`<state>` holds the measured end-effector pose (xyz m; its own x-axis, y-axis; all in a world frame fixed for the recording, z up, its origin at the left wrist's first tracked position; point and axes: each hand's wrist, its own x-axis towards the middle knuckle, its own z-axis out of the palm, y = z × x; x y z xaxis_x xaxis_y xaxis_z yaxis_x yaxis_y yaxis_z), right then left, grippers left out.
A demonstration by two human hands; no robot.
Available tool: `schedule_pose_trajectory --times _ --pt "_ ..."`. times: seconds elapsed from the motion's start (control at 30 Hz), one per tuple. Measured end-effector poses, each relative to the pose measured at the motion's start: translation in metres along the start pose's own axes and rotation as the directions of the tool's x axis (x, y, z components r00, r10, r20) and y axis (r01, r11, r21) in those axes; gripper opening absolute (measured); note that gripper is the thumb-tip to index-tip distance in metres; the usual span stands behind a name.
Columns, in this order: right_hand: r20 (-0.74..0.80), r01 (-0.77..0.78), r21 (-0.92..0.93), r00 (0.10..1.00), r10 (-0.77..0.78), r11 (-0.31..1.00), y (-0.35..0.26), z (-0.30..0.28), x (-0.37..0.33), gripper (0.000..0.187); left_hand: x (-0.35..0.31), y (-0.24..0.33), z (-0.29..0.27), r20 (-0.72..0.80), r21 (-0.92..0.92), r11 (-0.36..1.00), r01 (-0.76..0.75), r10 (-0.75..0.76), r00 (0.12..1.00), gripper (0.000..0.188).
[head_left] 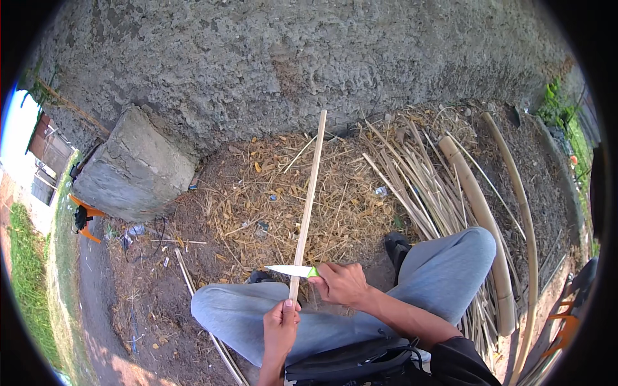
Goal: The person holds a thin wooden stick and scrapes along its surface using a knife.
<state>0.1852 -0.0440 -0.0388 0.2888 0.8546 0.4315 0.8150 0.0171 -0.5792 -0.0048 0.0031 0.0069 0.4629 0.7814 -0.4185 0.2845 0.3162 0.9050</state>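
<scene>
Progress: our left hand (281,321) clenches the bamboo strip's (309,193) lower end, our right hand (341,283) grips a green-handled knife (291,271), blade laid across the strip low down; most of its length above looks unworked | Ground: shavings and dry straw (335,206) beneath the strip, split canes (418,186) right of it, concrete wall (290,58) beyond.

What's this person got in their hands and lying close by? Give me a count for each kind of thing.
Bamboo strip, held in the left hand: 1
Knife, green handle, in the right hand: 1
Thick bamboo poles on the ground: 2
Concrete block: 1
Heap of thin split strips: 1
Total: 6
</scene>
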Motion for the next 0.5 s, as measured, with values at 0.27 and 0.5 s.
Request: schedule_pose_trajectory --times 0.27,0.5 --pt "-0.108 -0.465 -0.13 0.885 0.454 0.876 0.068 -0.042 0.047 0.036 -0.018 -0.013 -0.011 0.045 0.054 0.998 0.041 -0.043 0.998 0.036" --pt "0.072 -0.16 0.06 0.985 0.156 0.985 0.004 -0.022 0.011 0.029 -0.008 -0.008 -0.013 0.036 -0.027 0.997 0.079 -0.078 0.996 0.036"
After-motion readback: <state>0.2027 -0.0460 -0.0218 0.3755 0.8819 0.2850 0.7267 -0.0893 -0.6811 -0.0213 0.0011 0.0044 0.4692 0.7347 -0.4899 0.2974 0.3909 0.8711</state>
